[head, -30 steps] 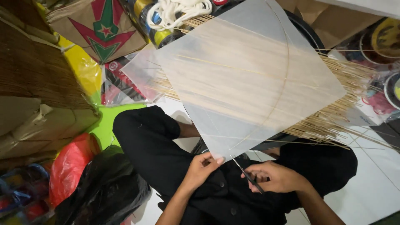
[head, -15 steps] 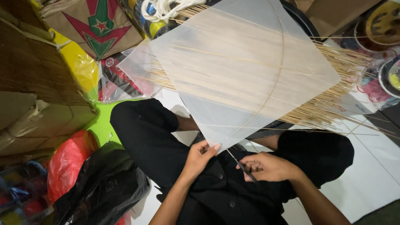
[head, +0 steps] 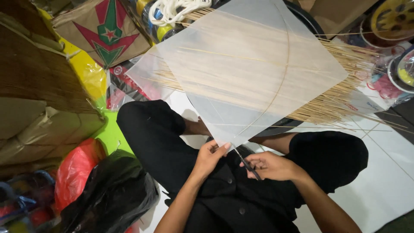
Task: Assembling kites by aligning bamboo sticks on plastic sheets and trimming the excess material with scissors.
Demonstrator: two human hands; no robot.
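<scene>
The kite (head: 254, 73) lies over the stick bundle (head: 345, 103) — bags (head: 108, 194) left, reels (head: 394, 19) right.

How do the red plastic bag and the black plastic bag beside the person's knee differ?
The red plastic bag is translucent and glossy; the black plastic bag is opaque. The red one sits farther from the person, partly hidden behind the black one, which shows more bulk and lies against the person's leg. Both are crumpled, full-looking bags on the floor, touching each other.

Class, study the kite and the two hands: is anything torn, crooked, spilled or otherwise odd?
Nothing stands out. The translucent kite looks flat and untorn, its bowed stick in place. The left hand pinches its bottom corner; the right hand holds scissors there. Loose bamboo sticks lie bundled behind.
</scene>
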